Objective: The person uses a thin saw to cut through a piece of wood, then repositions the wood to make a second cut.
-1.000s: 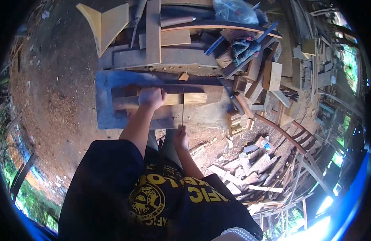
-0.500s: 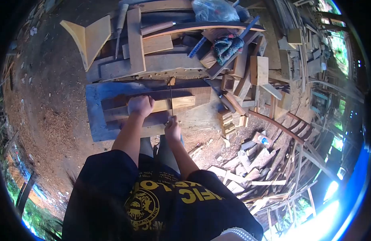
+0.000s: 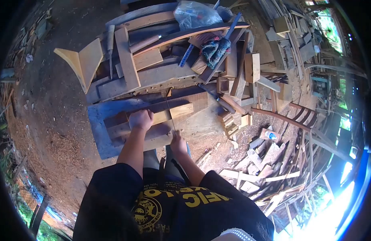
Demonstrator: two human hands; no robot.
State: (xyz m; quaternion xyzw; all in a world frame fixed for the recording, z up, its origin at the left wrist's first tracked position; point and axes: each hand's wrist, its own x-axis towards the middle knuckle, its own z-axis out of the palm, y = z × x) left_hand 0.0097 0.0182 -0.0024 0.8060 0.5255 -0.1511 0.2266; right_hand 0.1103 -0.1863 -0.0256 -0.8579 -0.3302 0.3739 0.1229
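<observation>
My left hand [image 3: 141, 119] is closed on a light wood strip [image 3: 180, 111], which lies across darker boards on the workbench [image 3: 96, 132]. A thin saw [image 3: 170, 114] crosses the strip to the right of that hand. My right hand [image 3: 178, 143] is closed round the near end of the saw; its handle is mostly hidden by my fingers. At the far end of the saw is a small wooden piece [image 3: 168, 93].
Beyond the workbench lie planks [image 3: 161, 72], a chisel [image 3: 110, 40], a plastic bag [image 3: 195, 15] and a dark cloth [image 3: 215, 52]. Wood blocks [image 3: 229, 121] sit at the right. Scrap wood [image 3: 270, 156] is heaped on the floor.
The view has shifted and turned slightly. My right hand has moved toward my body with the saw. My left hand stays on the strip.
</observation>
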